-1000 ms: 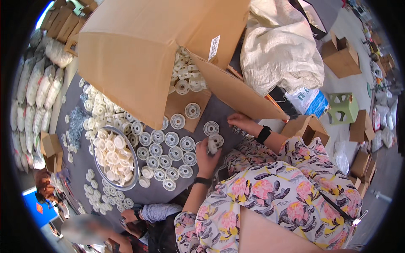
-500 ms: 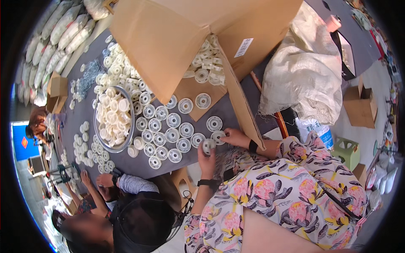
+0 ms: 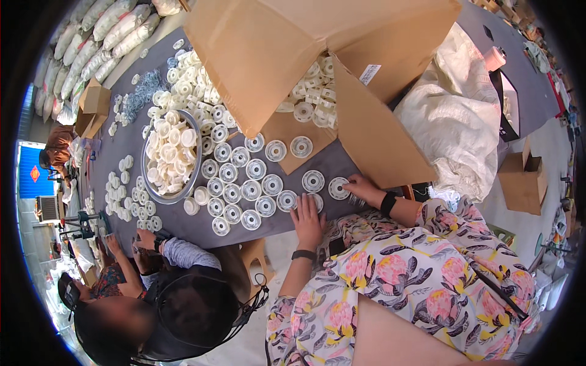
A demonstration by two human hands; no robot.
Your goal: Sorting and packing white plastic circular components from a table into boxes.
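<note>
My left hand [image 3: 308, 224] lies with its fingers stretched and spread, fingertips against a white spool-like part [image 3: 315, 203] at the table's near edge. Bent fingers of my right hand [image 3: 366, 191] grip the rim of another round white spool-like part [image 3: 338, 188], which lies flat. Just beyond my hands lies a separate spool-like part [image 3: 313, 181]. Several more, with clear-looking ringed tops, stand in loose rows to the left, such as one spool-like part [image 3: 265, 205].
An open cardboard box [image 3: 381, 137] holding white parts lies tipped beyond my hands. To the left stand a metal bowl [image 3: 196, 160] of white pieces and a heap of white parts [image 3: 190, 82]. A woven sack [image 3: 455, 116] sits right; a co-worker [image 3: 198, 305] sits left.
My left hand has let go of the white spool-like part it held up and flattened its fingers. My right hand has shifted right. The whole view has shifted slightly.
</note>
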